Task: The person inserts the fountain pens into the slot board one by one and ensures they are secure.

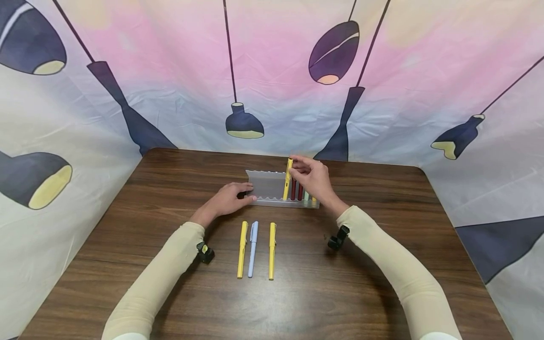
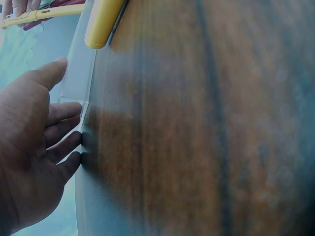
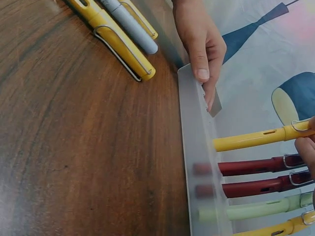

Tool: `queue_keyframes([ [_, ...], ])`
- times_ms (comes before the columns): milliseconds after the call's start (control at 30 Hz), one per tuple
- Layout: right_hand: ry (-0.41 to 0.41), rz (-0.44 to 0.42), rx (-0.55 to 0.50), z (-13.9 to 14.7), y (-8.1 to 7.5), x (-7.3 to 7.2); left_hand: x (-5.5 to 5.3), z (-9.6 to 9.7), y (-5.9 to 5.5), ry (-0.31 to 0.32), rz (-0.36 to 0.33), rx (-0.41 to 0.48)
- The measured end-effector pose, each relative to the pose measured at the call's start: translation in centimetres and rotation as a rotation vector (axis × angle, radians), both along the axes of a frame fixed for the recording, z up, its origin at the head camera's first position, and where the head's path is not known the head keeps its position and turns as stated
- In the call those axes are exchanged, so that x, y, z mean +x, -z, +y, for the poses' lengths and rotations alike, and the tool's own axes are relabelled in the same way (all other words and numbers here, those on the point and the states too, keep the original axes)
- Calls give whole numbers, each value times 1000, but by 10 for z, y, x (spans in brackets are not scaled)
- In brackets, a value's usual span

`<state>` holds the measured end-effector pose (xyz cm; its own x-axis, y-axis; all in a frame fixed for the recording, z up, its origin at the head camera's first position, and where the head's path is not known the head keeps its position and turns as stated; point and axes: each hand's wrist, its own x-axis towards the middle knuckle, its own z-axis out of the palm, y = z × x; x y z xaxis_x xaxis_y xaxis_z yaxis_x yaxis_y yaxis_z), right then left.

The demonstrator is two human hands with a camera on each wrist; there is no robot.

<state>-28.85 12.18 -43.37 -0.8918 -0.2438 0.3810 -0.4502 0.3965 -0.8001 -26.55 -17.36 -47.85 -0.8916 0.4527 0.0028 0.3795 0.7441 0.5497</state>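
A translucent pen rack (image 1: 267, 186) with notched edges stands toward the back of the table. My right hand (image 1: 313, 179) pinches a yellow pen (image 1: 287, 182) near its capped upper end; the pen's lower end is at the rack's front ledge. To its right, two dark red pens (image 3: 253, 186), a light green pen (image 3: 256, 209) and another yellow pen (image 3: 280, 229) lean in the rack, partly behind the hand in the head view. At the rack's left end rests my left hand (image 1: 229, 197), its thumb over the front ledge and its other fingers extended along the end.
In front of the rack lie a yellow pen (image 1: 242, 250), a light blue pen (image 1: 252, 250) and, a little apart to the right, another yellow pen (image 1: 272, 250). A printed cloth (image 1: 280, 94) hangs behind the wooden table (image 1: 323, 293).
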Motion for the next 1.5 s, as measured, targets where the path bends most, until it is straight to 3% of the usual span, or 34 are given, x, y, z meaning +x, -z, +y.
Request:
queue_keyframes([
  [567, 3, -8, 29, 0, 5, 2, 2, 0, 0, -7, -7, 3],
  [867, 40, 63, 86, -1, 1, 0, 1, 0, 1, -17, -15, -5],
  [1500, 66, 66, 86, -3, -2, -3, -2, -1, 4, -7, -17, -6],
])
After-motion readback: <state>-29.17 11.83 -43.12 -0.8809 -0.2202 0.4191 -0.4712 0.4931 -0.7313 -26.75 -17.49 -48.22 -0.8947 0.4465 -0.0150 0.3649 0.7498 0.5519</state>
